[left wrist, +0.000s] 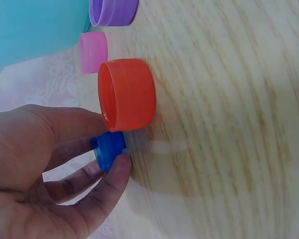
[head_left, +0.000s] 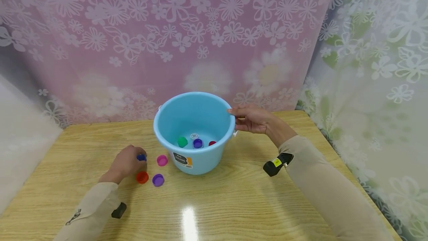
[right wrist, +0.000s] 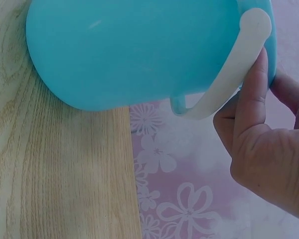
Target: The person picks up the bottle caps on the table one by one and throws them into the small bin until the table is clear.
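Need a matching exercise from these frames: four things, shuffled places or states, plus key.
Things
1. Blue round plastic cap
2. Pink round plastic cap
3. Green rounded object
4. Bare right hand

Places or states
A. Inside the light-blue plastic bucket
B. Gripping the bucket
C. Between the fingers of the bare left hand
D. On the wood-grain table, outside the bucket

Pairs: 1-C, 2-D, 3-A, 4-B
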Available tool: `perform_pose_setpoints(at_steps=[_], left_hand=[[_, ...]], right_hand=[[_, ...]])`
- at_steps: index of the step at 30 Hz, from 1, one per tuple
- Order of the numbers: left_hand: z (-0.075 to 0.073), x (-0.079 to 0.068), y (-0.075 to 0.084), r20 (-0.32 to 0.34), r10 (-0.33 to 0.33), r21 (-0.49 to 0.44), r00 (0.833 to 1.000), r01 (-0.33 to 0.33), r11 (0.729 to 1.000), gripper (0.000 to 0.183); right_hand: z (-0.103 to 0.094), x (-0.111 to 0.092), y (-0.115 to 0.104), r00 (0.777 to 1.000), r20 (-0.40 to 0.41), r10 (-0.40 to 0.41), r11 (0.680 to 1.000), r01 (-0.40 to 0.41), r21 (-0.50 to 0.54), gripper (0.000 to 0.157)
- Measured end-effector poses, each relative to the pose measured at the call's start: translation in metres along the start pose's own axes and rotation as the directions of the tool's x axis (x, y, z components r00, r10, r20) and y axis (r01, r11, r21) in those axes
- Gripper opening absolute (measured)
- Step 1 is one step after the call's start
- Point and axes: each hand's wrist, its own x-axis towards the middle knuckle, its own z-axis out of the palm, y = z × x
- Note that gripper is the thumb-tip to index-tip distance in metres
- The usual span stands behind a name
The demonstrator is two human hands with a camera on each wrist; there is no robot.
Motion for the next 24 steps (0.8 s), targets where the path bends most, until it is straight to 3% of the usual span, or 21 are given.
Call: perform_pose_setpoints(at_steps=[13,17,24], left_hand=[[-0.0011,0.0023,0.0070,0.043,-0.146,-0.050,0.988,0.148,0.988,0.030],[-0.0011,0.0022,0.0072,0.040,-0.147,-0.044,0.988,0.149,0.988,0.029],[-0.0080,0.0009,0.0069,0.032,-0.095,-0.028,0.995,0.096,0.995,0.027]], right_hand=[[0.0011,-0.0009,0.0004,1.000,-0.015,0.019,1.000,-0.018,0.014,0.037],[0.0014,-0.0013,0.0002,1.000,-0.012,0.019,1.000,-0.018,0.011,0.036],[0.0016,-0.0019,0.0001,1.000,-0.013,0.019,1.000,-0.019,-0.001,0.039]])
